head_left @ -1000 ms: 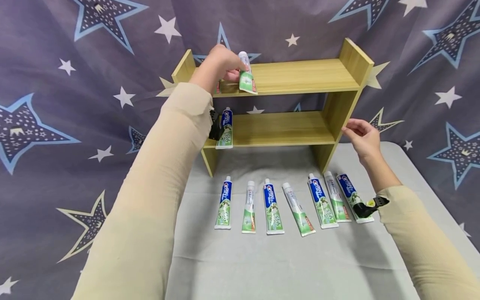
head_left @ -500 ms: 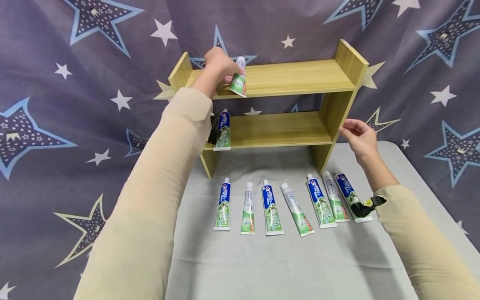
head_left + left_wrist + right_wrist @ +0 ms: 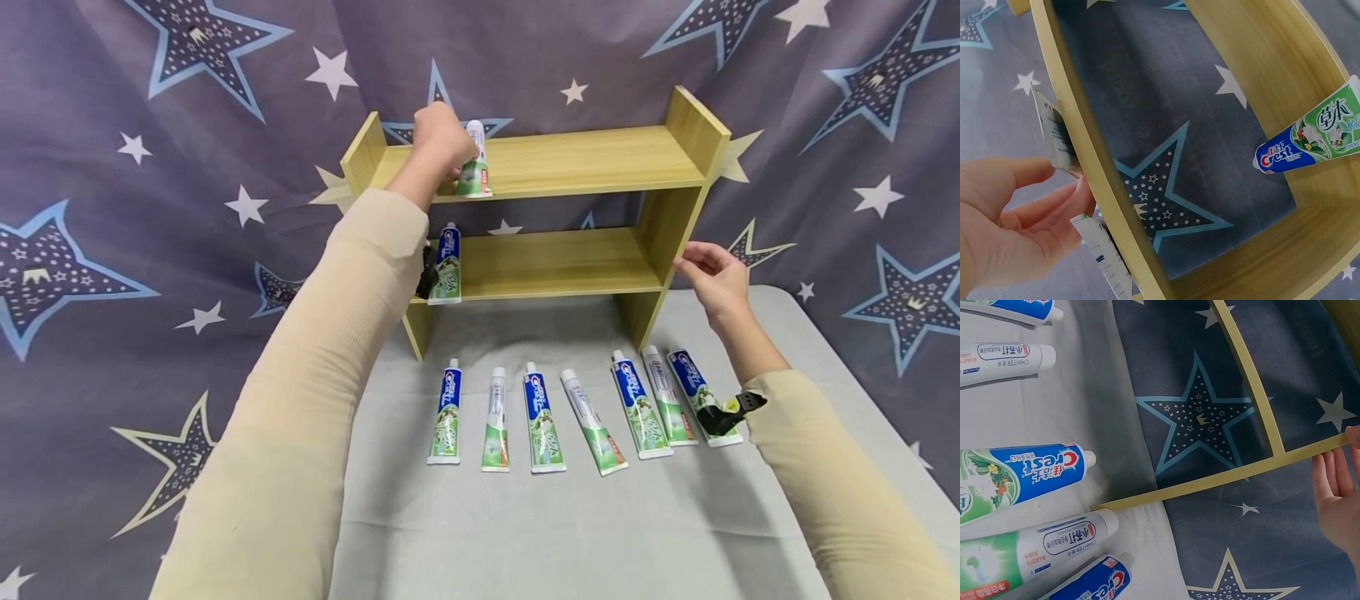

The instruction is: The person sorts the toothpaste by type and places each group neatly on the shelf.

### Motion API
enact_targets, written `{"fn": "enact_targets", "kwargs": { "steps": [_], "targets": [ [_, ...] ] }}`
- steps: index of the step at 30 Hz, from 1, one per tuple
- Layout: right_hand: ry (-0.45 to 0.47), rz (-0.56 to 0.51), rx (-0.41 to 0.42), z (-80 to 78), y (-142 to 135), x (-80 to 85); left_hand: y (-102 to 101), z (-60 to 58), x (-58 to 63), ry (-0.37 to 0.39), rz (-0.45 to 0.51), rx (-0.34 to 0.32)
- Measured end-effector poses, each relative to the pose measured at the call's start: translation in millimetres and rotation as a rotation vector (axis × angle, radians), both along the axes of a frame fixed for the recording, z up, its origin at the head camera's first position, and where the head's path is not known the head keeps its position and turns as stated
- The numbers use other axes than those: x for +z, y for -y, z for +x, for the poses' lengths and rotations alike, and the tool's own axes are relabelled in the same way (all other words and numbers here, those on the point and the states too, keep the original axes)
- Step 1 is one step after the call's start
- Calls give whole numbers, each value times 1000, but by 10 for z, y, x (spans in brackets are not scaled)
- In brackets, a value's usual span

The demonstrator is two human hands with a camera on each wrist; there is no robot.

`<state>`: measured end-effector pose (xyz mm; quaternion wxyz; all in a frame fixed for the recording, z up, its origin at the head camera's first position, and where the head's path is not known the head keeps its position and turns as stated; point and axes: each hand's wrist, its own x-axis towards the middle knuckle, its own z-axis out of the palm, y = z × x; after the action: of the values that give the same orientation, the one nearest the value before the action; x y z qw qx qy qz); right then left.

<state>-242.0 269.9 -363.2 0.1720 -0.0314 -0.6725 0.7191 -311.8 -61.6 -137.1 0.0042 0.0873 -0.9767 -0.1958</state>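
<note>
My left hand (image 3: pixel 444 137) is at the upper board of a wooden two-tier shelf (image 3: pixel 592 158), its fingers and thumb gripping a white-and-green toothpaste tube (image 3: pixel 475 171). The tube leans cap up, its flat end at the board's front edge. In the left wrist view, the held tube's end (image 3: pixel 1057 134) shows by the thumb, and a second toothpaste tube (image 3: pixel 1104 256) lies nearer the side wall. With thumb and fingertips, my right hand (image 3: pixel 716 275) holds the front edge of the shelf's right side panel (image 3: pixel 1222 481).
A blue-and-green Crest tube (image 3: pixel 447 267) sits on the lower board at the left. Several more tubes, including a Crest tube (image 3: pixel 543 421) and a white-and-green tube (image 3: pixel 594 423), lie in a row on the grey cloth (image 3: pixel 562 533). A starry curtain (image 3: pixel 600 50) hangs behind.
My left hand has brought the white-and-green tube a little to the left along the upper board. My right hand keeps its hold on the side panel. The head view has shifted slightly.
</note>
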Motion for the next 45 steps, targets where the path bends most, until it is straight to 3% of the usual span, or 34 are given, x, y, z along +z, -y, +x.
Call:
{"fn": "enact_targets", "kwargs": {
  "steps": [7,12,19,25,31,34,40,45],
  "targets": [
    [9,-5,-2,-6,24,-34,14,16,-35,-4,7,1],
    [2,1,-9,-11,32,-34,43,83,-27,-49,-7,-9],
    [-17,-57,5,17,22,-35,116,303,-51,-88,75,-84],
    [-36,-108,21,36,18,-64,229,568,-156,-198,190,-183],
    [-35,-94,15,22,28,-83,384,892,-385,-325,330,-310],
    [-27,-72,4,15,39,-85,477,1071,-527,-375,419,-343],
    [-14,-31,-7,19,45,-55,623,1389,-918,-392,497,-302],
    [-31,-17,-30,11,29,1,702,1498,-1305,-392,529,-238]
  ]
}}
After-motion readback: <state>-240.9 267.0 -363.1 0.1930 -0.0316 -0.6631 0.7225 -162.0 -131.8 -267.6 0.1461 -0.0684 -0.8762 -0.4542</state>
